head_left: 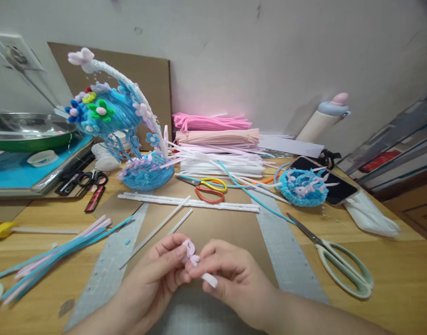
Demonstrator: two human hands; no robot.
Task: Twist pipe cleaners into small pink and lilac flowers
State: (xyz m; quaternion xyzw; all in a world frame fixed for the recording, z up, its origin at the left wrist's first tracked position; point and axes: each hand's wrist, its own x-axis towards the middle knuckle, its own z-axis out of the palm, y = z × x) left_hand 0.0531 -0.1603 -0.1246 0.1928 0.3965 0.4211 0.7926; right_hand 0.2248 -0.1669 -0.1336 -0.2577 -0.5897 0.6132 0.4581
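Between my two hands is a pale pink pipe cleaner (189, 249) bent into small loops. The fingers of my left hand (161, 266) pinch the looped part. My right hand (230, 274) pinches the same piece beside the loops, and a short pale end sticks out below its fingers. Both hands are held over the brown cardboard (241, 231) on the grey cutting mat (283, 251). Just beyond them lie two thin clear sticks (157, 230) and a pair of long white fuzzy rods (213, 204).
A blue pipe-cleaner flower ornament (109, 114) stands at back left. Bundled pink and white pipe cleaners (216, 138) lie by the wall. Scissors with green handles (342, 270) are at right, near a blue fuzzy piece (302, 188) and a phone (339, 188). Loose pipe cleaners (67, 251) lie left.
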